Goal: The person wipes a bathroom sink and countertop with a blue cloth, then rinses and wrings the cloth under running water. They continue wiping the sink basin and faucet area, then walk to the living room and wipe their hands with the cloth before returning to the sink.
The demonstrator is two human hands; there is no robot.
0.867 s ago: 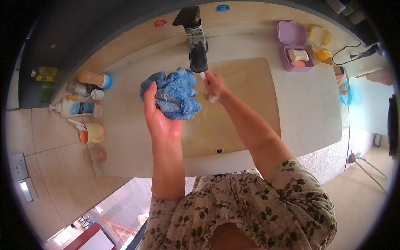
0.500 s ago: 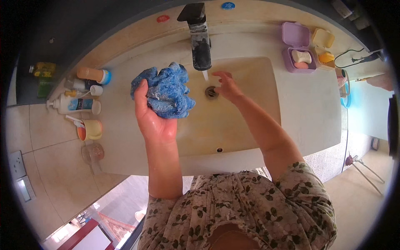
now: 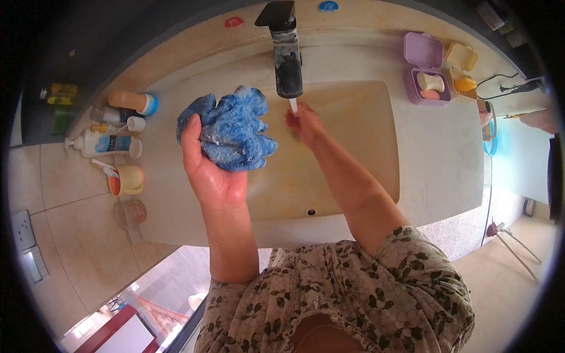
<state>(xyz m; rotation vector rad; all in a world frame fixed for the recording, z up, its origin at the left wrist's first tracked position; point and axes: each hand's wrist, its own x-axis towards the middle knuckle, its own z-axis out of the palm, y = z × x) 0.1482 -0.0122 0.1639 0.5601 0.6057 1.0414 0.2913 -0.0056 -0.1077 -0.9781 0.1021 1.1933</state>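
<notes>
A bunched-up, wet-looking blue cloth [image 3: 229,132] with whitish, foam-like flecks sits in my left hand [image 3: 213,176], raised over the left side of the sink [image 3: 347,159]. My left thumb presses on the cloth's left edge, and the other fingers are hidden beneath it. From the black faucet [image 3: 288,73], streaked with white, a thin stream of water [image 3: 293,106] runs down onto my right hand [image 3: 307,125]. That hand has its fingers loosely bent and partly apart, with nothing seen in it. It covers most of the drain.
On the counter's left side stand a white pump bottle [image 3: 112,144], an orange bottle with a blue cap [image 3: 132,102], a yellow cup [image 3: 130,180] and a clear glass [image 3: 129,213]. At the right back are open purple [image 3: 425,50] and yellow [image 3: 461,57] soap boxes holding soap.
My right hand has moved left from beside the drain into the water stream. My left hand still holds the blue cloth, shifted slightly left and turned a little.
</notes>
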